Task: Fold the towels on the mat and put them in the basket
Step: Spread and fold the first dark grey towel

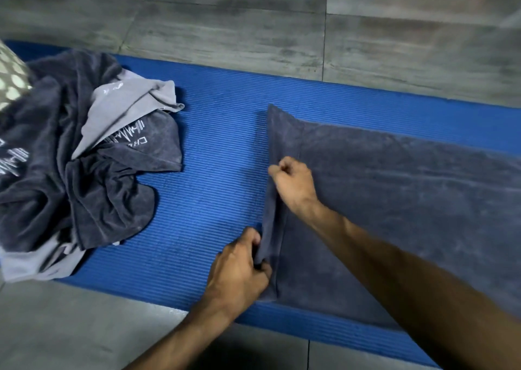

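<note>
Dark grey towel [394, 206] flat on blue mat [220, 149], right side. Left hand [239, 268] pinches its left edge near corner; right hand [293, 183] fingers curled, gripping same edge farther up. Crumpled towel pile [79, 155] on mat at left, well apart. Grey tiled floor [225, 17] around.
</note>
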Motion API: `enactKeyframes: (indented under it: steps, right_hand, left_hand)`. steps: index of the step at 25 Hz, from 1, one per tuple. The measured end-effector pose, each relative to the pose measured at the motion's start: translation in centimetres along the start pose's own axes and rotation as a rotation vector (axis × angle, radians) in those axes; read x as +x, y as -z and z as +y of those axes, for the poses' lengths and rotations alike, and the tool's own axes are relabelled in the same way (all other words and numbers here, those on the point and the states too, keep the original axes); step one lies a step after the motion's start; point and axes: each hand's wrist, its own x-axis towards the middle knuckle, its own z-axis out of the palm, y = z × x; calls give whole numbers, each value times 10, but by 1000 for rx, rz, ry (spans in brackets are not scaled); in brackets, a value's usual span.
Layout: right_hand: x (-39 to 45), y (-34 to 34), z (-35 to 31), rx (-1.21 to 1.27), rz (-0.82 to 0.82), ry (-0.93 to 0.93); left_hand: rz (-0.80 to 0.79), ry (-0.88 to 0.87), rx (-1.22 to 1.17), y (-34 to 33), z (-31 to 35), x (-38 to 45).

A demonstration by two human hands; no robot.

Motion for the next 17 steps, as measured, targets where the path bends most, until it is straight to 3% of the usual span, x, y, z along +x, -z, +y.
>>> enactKeyframes:
  steps: [3, 8, 10, 17]
  right_hand:
    - [-15, 35, 27, 347, 159, -73]
    - [-28, 78, 77, 507, 273, -241]
    - [-29, 88, 84, 489, 236, -265]
    - [7, 113, 64, 279, 118, -99]
  left_hand:
    - [-3, -171, 44, -17, 29, -19]
    - [5, -559, 293, -70, 38, -27]
    - [-20, -650, 418, -80, 26, -24]
    - [-89, -950, 443, -82, -8, -24]
